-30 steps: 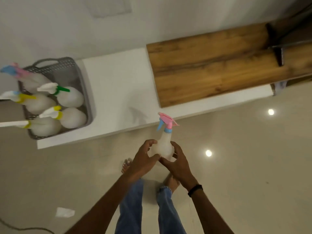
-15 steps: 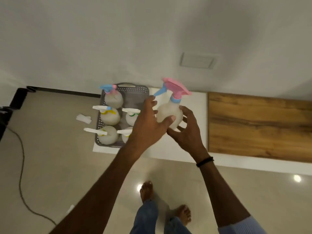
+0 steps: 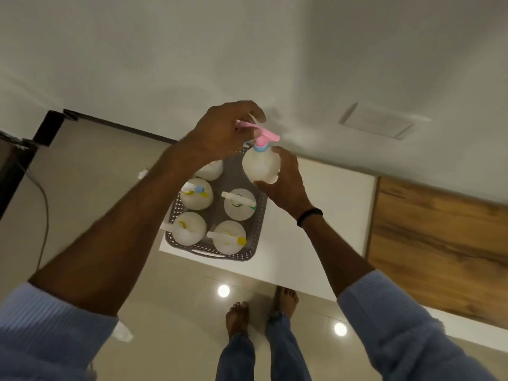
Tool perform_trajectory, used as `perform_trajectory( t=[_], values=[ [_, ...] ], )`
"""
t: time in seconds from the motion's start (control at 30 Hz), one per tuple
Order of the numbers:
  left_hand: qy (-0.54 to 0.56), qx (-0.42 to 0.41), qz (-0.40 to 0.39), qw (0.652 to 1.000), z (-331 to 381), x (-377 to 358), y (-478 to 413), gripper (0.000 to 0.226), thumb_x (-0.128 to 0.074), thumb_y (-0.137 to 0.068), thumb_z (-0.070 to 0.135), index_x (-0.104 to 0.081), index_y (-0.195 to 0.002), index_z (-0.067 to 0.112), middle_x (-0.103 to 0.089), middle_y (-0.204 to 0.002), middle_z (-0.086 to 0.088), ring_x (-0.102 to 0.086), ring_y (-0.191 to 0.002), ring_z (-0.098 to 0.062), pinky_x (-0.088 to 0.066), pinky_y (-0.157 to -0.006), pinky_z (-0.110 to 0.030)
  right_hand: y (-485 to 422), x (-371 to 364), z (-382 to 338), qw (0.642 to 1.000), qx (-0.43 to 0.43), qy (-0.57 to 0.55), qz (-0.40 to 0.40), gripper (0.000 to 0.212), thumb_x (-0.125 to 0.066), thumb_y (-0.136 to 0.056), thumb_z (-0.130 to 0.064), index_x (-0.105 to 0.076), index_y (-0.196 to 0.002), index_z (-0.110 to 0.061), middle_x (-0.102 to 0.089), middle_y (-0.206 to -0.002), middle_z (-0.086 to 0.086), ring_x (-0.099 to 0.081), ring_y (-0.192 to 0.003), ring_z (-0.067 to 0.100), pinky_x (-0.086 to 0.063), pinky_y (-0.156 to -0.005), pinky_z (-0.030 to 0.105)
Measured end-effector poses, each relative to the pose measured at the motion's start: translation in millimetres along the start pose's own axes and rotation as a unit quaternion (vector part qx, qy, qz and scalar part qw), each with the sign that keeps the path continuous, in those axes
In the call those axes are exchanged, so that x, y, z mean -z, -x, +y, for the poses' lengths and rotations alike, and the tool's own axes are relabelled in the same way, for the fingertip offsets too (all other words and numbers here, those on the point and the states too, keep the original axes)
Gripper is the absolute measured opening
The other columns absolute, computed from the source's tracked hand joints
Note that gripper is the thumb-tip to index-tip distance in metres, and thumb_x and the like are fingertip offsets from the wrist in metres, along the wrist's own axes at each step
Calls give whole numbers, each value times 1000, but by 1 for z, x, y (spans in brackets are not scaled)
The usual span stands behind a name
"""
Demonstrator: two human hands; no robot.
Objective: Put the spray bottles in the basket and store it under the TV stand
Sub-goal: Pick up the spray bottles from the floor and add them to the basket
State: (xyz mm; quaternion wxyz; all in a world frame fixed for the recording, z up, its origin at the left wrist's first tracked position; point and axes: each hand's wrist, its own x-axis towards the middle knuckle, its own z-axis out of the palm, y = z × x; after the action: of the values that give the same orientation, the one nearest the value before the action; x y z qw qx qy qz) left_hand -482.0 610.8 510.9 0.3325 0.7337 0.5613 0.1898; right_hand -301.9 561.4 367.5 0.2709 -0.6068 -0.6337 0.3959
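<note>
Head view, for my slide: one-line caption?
Both hands hold a pink-topped spray bottle above the basket.

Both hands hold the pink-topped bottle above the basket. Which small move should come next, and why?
Probably lower the pink-topped bottle into the basket, in its far right corner: that spot looks free beside five seated bottles, and both hands already hold it right above.

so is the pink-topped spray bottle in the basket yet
Not yet. The pink-topped spray bottle is held above the grey basket, right hand cupping its body and left hand on the sprayer head.

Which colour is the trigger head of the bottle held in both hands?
Pink, on the held bottle, over a blue collar; head view.
</note>
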Motion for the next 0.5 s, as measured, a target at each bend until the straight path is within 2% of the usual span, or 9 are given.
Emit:
perform_trajectory(
  t=[0.03,0.1,0.17,0.23,0.33,0.5],
  values=[
    [-13,-6,1,1000,-8,-4,-4,15,-67,-90,13,-68,-105,13,-71,-100,-3,-63,-90,-17,-40,-71,-7,-6,-7,3,1000,6,13,-16,83,-86,-68,-36,-46,-136,-12,-51,-135,11,-48,-121,25,-45,-99,32],
    [-30,-3,0,1000,-23,-12,-10,9,-63,-89,6,-68,-95,11,-71,-95,-1,-60,-86,-12,-44,-74,-15,-18,-19,9,998,5,41,-44,89,-82,-66,-51,-45,-139,-17,-54,-134,8,-51,-120,23,-48,-100,33],
    [-40,-4,-8,999,-35,-20,-13,12,-63,-87,1,-68,-90,11,-70,-89,1,-60,-82,-11,-48,-74,-26,-24,-27,16,996,-1,67,-65,91,-85,-69,-44,-41,-143,-13,-50,-139,12,-48,-125,25,-45,-103,31],
    [-49,-15,-21,998,-45,-26,-16,14,-65,-84,-4,-67,-90,8,-70,-88,-4,-61,-80,-16,-45,-67,-22,-27,-31,22,992,9,99,-74,90,-86,-72,-33,-39,-144,-8,-47,-140,16,-46,-126,29,-45,-102,34],
    [-72,-19,-46,996,-52,-30,-22,13,-61,-84,-4,-66,-91,6,-69,-87,-7,-60,-78,-19,-37,-63,-13,-36,-38,32,981,33,178,-65,87,-83,-72,-35,-41,-143,-7,-54,-135,17,-53,-119,32,-49,-102,45],
    [-92,-1,-71,993,-69,-42,-23,18,-57,-84,-2,-66,-90,12,-70,-89,-4,-61,-79,-17,-32,-62,-5,-48,-51,42,964,65,247,-79,65,-72,-85,-24,-46,-142,-8,-56,-138,14,-50,-129,33,-37,-112,53]
  ],
)
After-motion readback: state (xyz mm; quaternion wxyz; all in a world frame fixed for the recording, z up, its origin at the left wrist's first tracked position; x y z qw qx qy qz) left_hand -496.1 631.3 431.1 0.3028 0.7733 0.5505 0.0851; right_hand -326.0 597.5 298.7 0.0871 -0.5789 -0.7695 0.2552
